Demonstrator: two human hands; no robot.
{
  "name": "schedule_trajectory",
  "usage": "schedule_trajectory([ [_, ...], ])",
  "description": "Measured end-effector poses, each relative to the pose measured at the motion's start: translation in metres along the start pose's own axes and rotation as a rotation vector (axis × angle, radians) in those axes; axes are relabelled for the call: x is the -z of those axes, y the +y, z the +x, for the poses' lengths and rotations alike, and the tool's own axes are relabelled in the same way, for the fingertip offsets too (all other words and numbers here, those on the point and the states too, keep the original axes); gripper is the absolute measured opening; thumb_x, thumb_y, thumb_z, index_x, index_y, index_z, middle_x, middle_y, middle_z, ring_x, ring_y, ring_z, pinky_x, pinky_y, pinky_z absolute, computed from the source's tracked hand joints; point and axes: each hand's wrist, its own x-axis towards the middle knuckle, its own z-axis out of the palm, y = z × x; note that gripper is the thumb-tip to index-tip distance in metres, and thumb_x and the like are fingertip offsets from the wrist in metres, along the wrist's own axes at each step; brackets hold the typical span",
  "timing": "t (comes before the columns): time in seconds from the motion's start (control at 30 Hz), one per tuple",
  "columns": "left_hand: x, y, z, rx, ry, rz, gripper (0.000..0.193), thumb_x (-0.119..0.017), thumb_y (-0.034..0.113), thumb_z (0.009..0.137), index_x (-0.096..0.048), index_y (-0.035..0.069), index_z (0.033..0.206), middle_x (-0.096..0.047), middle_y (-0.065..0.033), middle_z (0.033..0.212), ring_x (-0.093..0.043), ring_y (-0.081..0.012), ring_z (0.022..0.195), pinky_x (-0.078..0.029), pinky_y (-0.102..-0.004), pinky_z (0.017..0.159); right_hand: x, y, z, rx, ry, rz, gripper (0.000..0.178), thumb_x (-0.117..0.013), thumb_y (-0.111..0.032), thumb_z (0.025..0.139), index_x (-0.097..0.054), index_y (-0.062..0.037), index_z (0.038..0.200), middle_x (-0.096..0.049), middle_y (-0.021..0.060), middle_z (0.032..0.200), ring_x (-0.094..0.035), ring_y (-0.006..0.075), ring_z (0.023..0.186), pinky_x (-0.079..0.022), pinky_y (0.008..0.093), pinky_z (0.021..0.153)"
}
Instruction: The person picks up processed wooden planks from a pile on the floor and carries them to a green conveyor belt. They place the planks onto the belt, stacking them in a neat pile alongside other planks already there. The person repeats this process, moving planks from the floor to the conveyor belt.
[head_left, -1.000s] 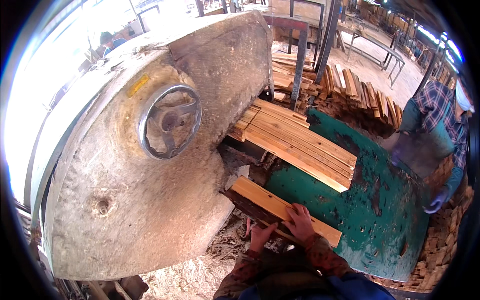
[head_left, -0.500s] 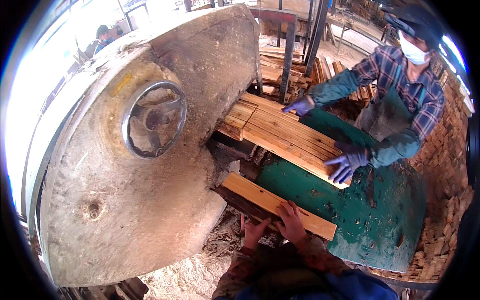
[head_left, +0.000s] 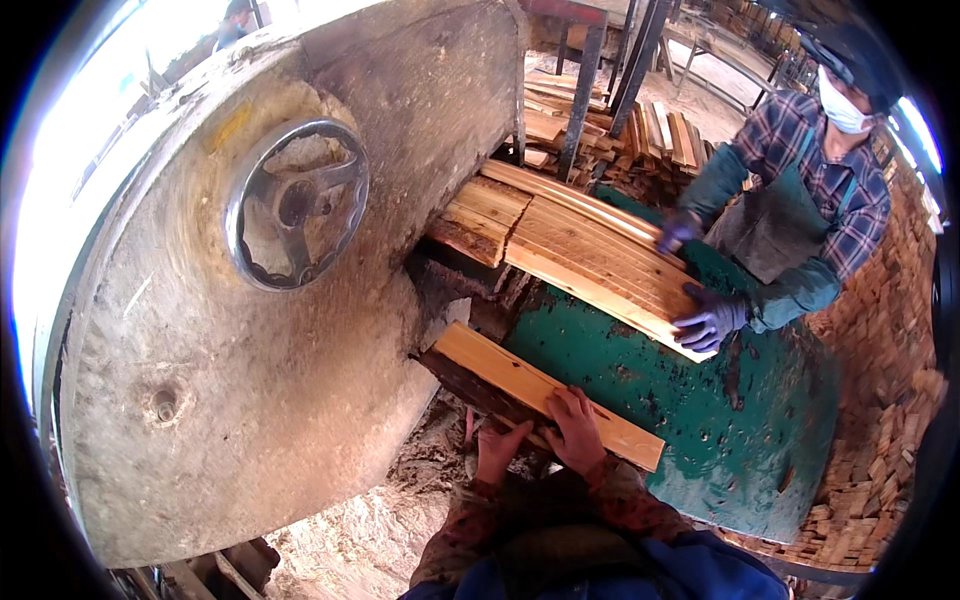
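A wooden board (head_left: 540, 384) with dark bark along its near side lies at the near edge of the green table (head_left: 600, 352). My right hand (head_left: 574, 432) is closed over it, fingers across the top face. My left hand (head_left: 497, 452) is closed at the bark side, thumb against the board and its other fingers partly hidden. Beyond it, a row of boards (head_left: 600, 262) lies side by side. A co-worker's purple-gloved hands rest on it, one hand (head_left: 710, 318) at the right end and the other hand (head_left: 680, 230) at the far side.
A large, dusty machine housing (head_left: 290, 400) with a metal handwheel (head_left: 297, 203) fills the left. Shorter boards (head_left: 480, 218) lie against it. Stacked timber (head_left: 660, 140) lies at the back, and piled wood blocks (head_left: 865, 470) stand at the right. Sawdust (head_left: 345, 535) covers the ground below.
The co-worker's far hand has moved right, and a far strip of the row now reaches further right. My hands stay on the board. The whole view has shifted slightly.
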Motion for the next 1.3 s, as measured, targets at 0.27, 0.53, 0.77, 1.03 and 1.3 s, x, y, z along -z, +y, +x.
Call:
schedule_trajectory([
  [0.27, 0.004, -0.004, 0.003, 0.04, 0.002, 0.018, 0.045, -0.076, 0.001, 0.075, -0.055, -0.001, 0.114, -0.068, -0.01, 0.102, -0.066, -0.0167, 0.09, -0.055, -0.0317, 0.079, 0.012, -0.005, 0.013, 0.034, -0.072, 0.033, 0.05, -0.071, -0.017, 0.077, -0.053, 0.0003, 0.12, -0.045, 0.0193, 0.126, -0.041, 0.0415, 0.122, -0.037, 0.0502, 0.102],
  [0.53, 0.008, -0.02, 0.008, 0.047, 0.007, -0.012, 0.065, -0.075, -0.005, 0.074, -0.037, 0.0, 0.127, -0.064, -0.0134, 0.111, -0.064, -0.0209, 0.098, -0.055, -0.0336, 0.084, 0.014, -0.019, 0.085, 0.073, -0.019, 0.119, 0.051, -0.069, -0.018, 0.083, -0.05, 0.0059, 0.124, -0.051, 0.0234, 0.125, -0.05, 0.0409, 0.115, -0.043, 0.0437, 0.098],
  [0.77, 0.006, 0.009, 0.0, 0.057, -0.029, 0.199, 0.045, -0.076, 0.003, 0.075, -0.056, 0.0, 0.114, -0.067, -0.0087, 0.105, -0.064, -0.0177, 0.097, -0.049, -0.0352, 0.09, -0.003, -0.008, 0.182, -0.083, 0.16, 0.132, 0.062, -0.067, -0.022, 0.084, -0.042, 0.0034, 0.135, -0.047, 0.0242, 0.132, -0.044, 0.0412, 0.123, -0.041, 0.0439, 0.101],
  [1.03, 0.006, 0.0, 0.003, -0.095, -0.016, 0.196, 0.031, -0.079, 0.019, 0.078, -0.07, -0.006, 0.093, -0.07, -0.0064, 0.08, -0.065, -0.0117, 0.063, -0.054, -0.0285, 0.053, -0.019, 0.008, 0.214, -0.256, 0.145, 0.024, 0.078, -0.066, -0.028, 0.085, -0.026, 0.0007, 0.147, -0.033, 0.0246, 0.146, -0.037, 0.0387, 0.133, -0.039, 0.0405, 0.106],
  [1.3, 0.006, -0.005, 0.002, -0.019, 0.007, 0.066, 0.027, -0.077, 0.016, 0.08, -0.07, -0.005, 0.094, -0.069, -0.0057, 0.082, -0.063, -0.0103, 0.064, -0.054, -0.0275, 0.052, -0.014, 0.023, 0.196, -0.118, 0.207, -0.067, 0.062, -0.072, -0.018, 0.076, -0.045, 0.0012, 0.129, -0.049, 0.0213, 0.118, -0.051, 0.0381, 0.11, -0.046, 0.0441, 0.092],
])
